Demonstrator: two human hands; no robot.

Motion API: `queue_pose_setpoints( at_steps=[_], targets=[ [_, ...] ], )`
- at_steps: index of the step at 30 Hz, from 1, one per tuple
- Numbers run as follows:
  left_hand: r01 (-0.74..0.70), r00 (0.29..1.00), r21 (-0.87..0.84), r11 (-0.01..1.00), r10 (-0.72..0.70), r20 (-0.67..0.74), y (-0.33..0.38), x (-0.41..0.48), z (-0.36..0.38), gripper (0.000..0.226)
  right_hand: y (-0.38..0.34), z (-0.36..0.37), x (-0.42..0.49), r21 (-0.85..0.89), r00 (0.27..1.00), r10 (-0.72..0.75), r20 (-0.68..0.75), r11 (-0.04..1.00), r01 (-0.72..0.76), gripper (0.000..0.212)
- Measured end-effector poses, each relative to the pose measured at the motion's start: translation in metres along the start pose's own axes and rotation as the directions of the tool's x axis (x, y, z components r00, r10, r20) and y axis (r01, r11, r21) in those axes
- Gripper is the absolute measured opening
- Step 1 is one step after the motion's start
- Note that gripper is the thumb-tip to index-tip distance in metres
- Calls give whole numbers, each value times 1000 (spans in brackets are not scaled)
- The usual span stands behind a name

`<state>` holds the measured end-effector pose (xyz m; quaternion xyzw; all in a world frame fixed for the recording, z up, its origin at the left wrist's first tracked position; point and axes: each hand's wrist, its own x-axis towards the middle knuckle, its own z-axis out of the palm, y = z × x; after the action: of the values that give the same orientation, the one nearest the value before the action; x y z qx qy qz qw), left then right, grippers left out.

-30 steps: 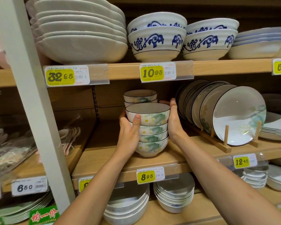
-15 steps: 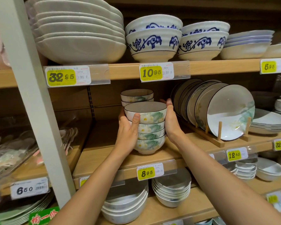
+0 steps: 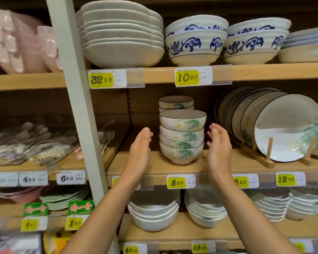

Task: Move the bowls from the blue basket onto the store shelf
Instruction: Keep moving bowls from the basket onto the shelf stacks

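Note:
A stack of several white bowls with green leaf and yellow flower print stands upright on the middle wooden shelf. Behind it sits a second, shorter stack of the same bowls. My left hand hovers just left of the front stack, fingers straight, palm facing the bowls, a small gap between. My right hand hovers just right of the stack, fingers relaxed, also apart from it. Neither hand holds anything. The blue basket is out of view.
Floral plates stand in a wooden rack right of the stack. Blue-patterned bowls and white dishes fill the shelf above. White bowls sit below. A grey upright post stands left, with packaged spoons beyond it.
Both hands have let go of the bowl stack and drawn back a little to either side. The stack now stands alone on the shelf. The camera has shifted left.

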<state>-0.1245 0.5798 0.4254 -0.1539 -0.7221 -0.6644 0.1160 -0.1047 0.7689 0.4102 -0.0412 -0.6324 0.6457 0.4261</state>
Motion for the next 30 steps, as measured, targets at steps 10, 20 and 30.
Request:
queue_pose_setpoints(
  at_steps=[10, 20, 30],
  targets=[
    [120, 922, -178, 977, -176, -345, -11, -121, -51, 49, -8, -7, -85, 283, 970, 37, 240, 953, -106, 20],
    [382, 668, -178, 907, -404, -625, -62, -285, -155, 37, 50, 40, -245, -64, 494, 335, 802, 872, -486, 29],
    [697, 547, -74, 713, -596, -588, -157, -368, -240, 20, 140, 89, -375, -562, 180, 635, 751, 759, -330, 23]
  ],
)
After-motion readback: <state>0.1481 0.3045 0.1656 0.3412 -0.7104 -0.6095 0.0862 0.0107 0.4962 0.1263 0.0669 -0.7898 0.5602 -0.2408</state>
